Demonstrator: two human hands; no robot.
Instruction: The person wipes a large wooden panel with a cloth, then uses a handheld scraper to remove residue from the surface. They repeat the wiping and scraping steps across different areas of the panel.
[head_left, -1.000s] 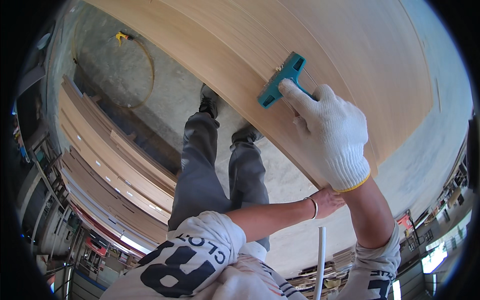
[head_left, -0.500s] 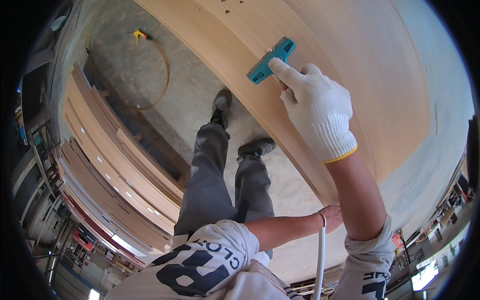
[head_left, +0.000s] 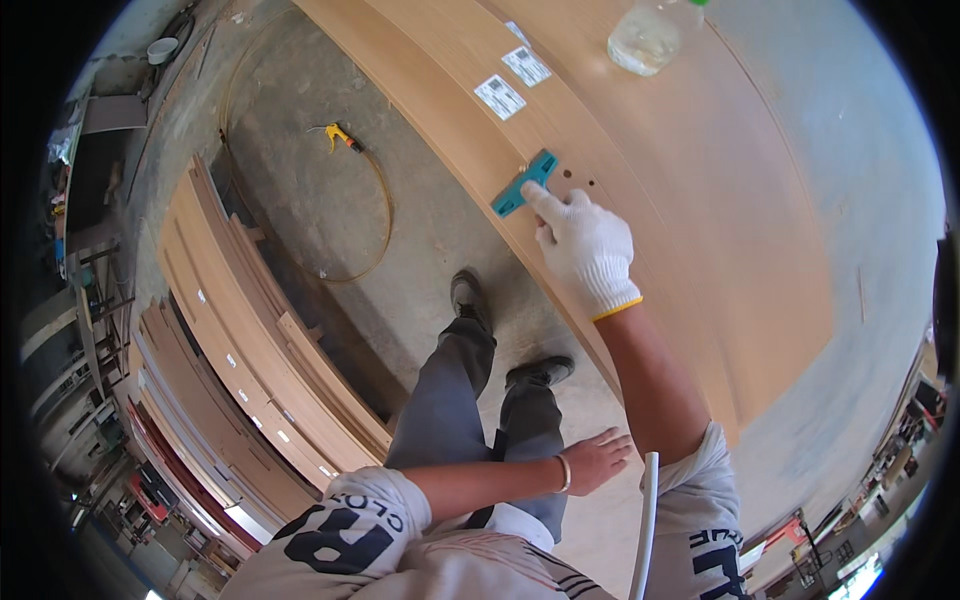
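Observation:
My right hand (head_left: 588, 250), in a white knit glove with a yellow cuff edge, grips a teal scraper (head_left: 525, 184). Its wide head lies across the near part of a long light-wood panel (head_left: 690, 270), and small pale shavings show at its edge. My gloved index finger presses along the scraper's back. Two dark holes mark the wood just right of the tool. My left hand (head_left: 597, 461) is bare, with a bracelet at the wrist. It hangs below the panel's edge, fingers stretched out and holding nothing.
White labels (head_left: 500, 97) and a clear bottle with a green top (head_left: 645, 40) are farther along the panel. A yellow air blow gun (head_left: 337, 135) with a coiled hose lies on the concrete floor. Stacked wooden boards (head_left: 240, 340) stand at left. A white tube (head_left: 645, 530) rises near my right sleeve.
My view has shifted along the panel, bringing the labels and bottle in. The scraper, still in my right hand, now lies beside the holes. My left hand's outstretched fingers now show.

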